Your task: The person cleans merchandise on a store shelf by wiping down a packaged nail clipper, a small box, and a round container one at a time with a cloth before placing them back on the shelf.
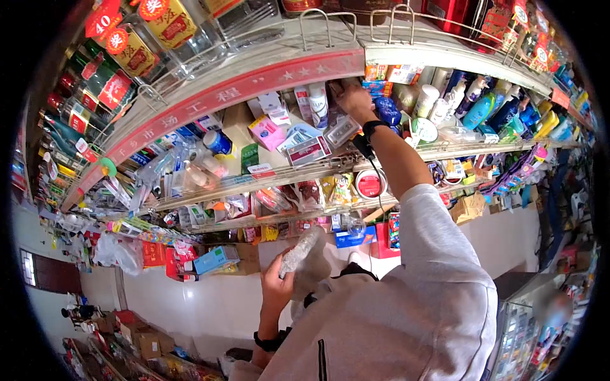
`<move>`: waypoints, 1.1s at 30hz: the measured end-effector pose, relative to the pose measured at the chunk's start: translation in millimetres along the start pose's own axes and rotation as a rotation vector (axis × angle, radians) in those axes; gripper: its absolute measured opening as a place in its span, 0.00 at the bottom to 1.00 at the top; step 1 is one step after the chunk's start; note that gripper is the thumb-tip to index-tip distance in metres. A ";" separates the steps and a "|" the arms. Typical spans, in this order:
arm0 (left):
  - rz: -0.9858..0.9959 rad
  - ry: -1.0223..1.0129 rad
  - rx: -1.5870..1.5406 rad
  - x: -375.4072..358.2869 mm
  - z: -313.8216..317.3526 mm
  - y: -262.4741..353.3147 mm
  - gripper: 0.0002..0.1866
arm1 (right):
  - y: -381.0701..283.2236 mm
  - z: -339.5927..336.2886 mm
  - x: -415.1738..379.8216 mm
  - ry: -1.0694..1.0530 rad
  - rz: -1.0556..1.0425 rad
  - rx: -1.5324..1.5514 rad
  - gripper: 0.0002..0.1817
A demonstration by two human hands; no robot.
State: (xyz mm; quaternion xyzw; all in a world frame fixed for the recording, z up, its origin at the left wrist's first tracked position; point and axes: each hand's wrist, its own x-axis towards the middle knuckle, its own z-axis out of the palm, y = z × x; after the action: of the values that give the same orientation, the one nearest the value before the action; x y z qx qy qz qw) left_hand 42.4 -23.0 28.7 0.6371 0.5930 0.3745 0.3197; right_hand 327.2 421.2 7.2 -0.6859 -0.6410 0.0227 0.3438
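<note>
My left hand [277,287], low in front of my body, is closed round a grey, fuzzy cloth [301,253] that hangs bunched from it. My right hand [354,101] reaches into the upper part of the shelf with bent fingers. Its fingertips are in shade, and what they hold, if anything, is hidden. Just left of it stands a white LUX bottle [318,105]. Below it lies a clear plastic-fronted box [342,131], next to a dark red flat box [309,151]. A blue round container [386,110] sits right beside my right wrist.
Glass bottles [171,28] with price tags stand behind a wire rail on the top shelf. Pump bottles [455,99] crowd the shelf at right. A red-lidded tub [370,184] and snack packets [338,188] fill the lower shelf. Boxes [216,259] lie near the floor.
</note>
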 end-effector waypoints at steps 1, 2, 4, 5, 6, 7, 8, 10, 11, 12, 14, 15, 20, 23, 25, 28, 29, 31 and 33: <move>0.008 0.004 0.002 0.5 -2.2 -1.8 0.19 | 0.1 -5.4 -1.5 -0.033 0.043 0.037 0.30; -0.005 0.044 -0.050 -0.5 -4.0 -3.9 0.16 | -9.0 -20.3 -8.5 -0.073 0.086 0.073 0.28; -0.032 0.084 -0.107 -6.5 -11.1 -10.6 0.15 | 13.1 -3.6 -1.9 -0.006 0.089 0.116 0.25; -0.096 0.121 -0.155 -7.4 -16.0 -15.6 0.15 | 24.0 2.9 2.0 0.067 0.093 0.159 0.23; -0.163 0.156 -0.206 -9.3 -19.8 -21.1 0.14 | 22.5 -7.4 -3.4 0.060 0.090 0.152 0.23; -0.180 0.186 -0.268 -10.2 -20.3 -34.0 0.14 | 24.3 -20.2 -11.1 0.126 0.077 0.320 0.21; -0.184 0.180 -0.276 -9.6 -21.3 -44.7 0.14 | 22.2 -36.0 -19.0 0.197 0.064 0.488 0.19; -0.348 0.265 -0.492 -10.8 -22.8 -60.6 0.13 | 18.0 -54.4 -37.3 0.222 0.059 0.849 0.15; -0.408 0.246 -0.617 -9.8 -24.5 -64.9 0.14 | 7.8 -69.7 -49.9 0.159 0.119 0.988 0.14; -0.417 0.234 -0.619 -7.9 -22.8 -67.7 0.14 | -2.5 -87.0 -64.0 0.097 0.183 1.128 0.12; -0.486 0.305 -0.868 0.8 -20.5 -69.7 0.16 | -7.7 -100.8 -86.3 -0.043 0.218 1.248 0.12; -0.509 0.271 -0.973 5.0 -21.9 -67.4 0.18 | -9.8 -103.2 -99.7 -0.084 0.219 1.284 0.12; -0.576 0.116 -1.267 37.8 -18.2 -65.8 0.19 | -49.9 -119.8 -166.3 -0.327 0.270 1.350 0.14; -0.649 -0.010 -1.388 56.3 -21.4 -39.8 0.22 | -83.5 -131.1 -212.2 -0.412 0.371 1.354 0.15; -0.704 0.012 -1.376 66.0 -19.3 -24.4 0.23 | -106.2 -149.8 -240.3 -0.499 0.285 1.203 0.15; -0.494 0.125 -1.061 72.6 -8.5 -7.9 0.25 | -113.4 -130.8 -276.9 -0.549 0.105 1.009 0.16; -0.429 0.184 -0.902 72.7 -2.5 0.8 0.26 | -127.1 -129.7 -290.1 -0.463 0.103 0.993 0.17; -0.269 0.135 -0.763 69.2 -1.4 15.4 0.27 | -131.7 -123.4 -301.3 -0.355 0.025 0.863 0.16; -0.109 0.134 -0.586 65.5 2.6 12.6 0.20 | -133.6 -124.9 -305.1 -0.306 -0.042 0.760 0.15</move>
State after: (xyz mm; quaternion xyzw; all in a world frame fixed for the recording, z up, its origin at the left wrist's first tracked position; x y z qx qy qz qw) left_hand 52.2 41.1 44.5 0.4592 0.5128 0.5529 0.4696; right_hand 216.7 85.1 44.4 -0.4857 -0.6445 0.3528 0.4736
